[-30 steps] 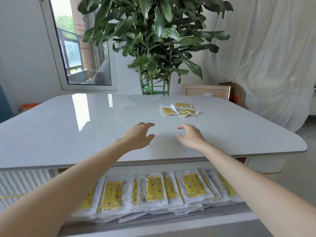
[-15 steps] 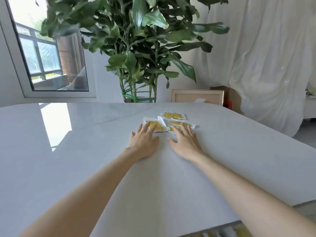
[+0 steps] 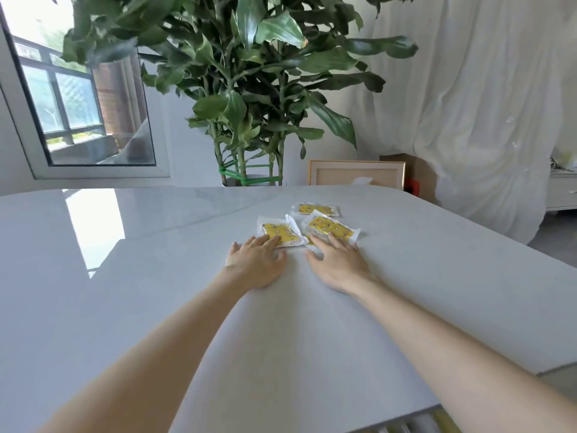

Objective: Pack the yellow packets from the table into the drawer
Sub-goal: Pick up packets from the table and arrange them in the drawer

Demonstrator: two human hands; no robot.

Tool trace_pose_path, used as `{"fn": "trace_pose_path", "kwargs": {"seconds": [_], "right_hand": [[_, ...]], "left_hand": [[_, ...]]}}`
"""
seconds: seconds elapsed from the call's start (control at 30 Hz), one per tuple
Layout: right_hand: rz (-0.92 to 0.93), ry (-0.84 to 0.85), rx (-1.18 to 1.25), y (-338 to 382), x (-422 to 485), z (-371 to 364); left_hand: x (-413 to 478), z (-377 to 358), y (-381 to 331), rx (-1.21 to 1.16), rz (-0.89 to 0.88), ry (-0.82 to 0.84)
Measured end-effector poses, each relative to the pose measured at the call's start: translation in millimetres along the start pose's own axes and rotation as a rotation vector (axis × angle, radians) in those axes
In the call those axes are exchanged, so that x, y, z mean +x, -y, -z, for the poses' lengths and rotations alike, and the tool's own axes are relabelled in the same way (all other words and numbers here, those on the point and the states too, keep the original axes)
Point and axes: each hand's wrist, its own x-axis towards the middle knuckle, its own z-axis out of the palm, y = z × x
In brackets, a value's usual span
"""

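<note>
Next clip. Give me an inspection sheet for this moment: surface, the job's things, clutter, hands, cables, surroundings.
Surface: glossy pale table, window glare at its left.
Job's things: three packets clustered at the far middle: left packet, right packet, far packet; a fourth may lie under the right one. Drawer: only a sliver below the table's near edge.
Clutter: nothing seen.
Hands: left hand flat, fingers on the left packet; right hand flat, fingertips at the right packet's near edge. Neither grips.
Cables: nothing seen.
Surroundings: plant, window, frame and curtain behind the table.
</note>
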Motion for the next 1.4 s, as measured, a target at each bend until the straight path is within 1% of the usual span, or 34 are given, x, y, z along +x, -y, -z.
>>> {"fn": "trace_pose_path", "kwargs": {"seconds": [0.2,0.47,0.67,0.77,0.83,0.93,1.0,1.07,1.1,1.27,1.33,1.4], "right_hand": [[0.022,0.025,0.029,9,-54,8],[0.097,0.042,0.123,24,-139,18],[0.156,0.044,0.126,32,-181,22],[0.201,0.047,0.077,39,-194,30],[0.194,0.010,0.086,45,-196,34],[0.126,-0.134,0.189,54,-190,39],[0.103,-0.175,0.216,58,-181,43],[0.075,-0.142,0.241,58,-168,47],[0.054,-0.106,0.255,57,-161,48],[-0.087,0.132,0.293,51,-128,48],[-0.112,0.203,0.265,51,-119,45],[-0.105,0.211,0.233,51,-113,43]], "left_hand": [[-58,3,11,-0.012,-0.004,-0.036],[-150,14,26,-0.107,-0.030,-0.112],[-206,27,30,-0.239,0.026,-0.137],[-219,38,32,-0.293,0.082,-0.161],[-218,46,33,-0.357,0.147,-0.180],[-214,51,31,-0.458,0.225,-0.195],[-209,48,29,-0.542,0.284,-0.160],[-203,45,26,-0.650,0.366,-0.127],[-199,43,24,-0.663,0.401,-0.126],[-181,36,22,-0.454,0.473,-0.127],[-175,37,26,-0.442,0.469,-0.106],[-170,38,31,-0.480,0.461,-0.093]]}}
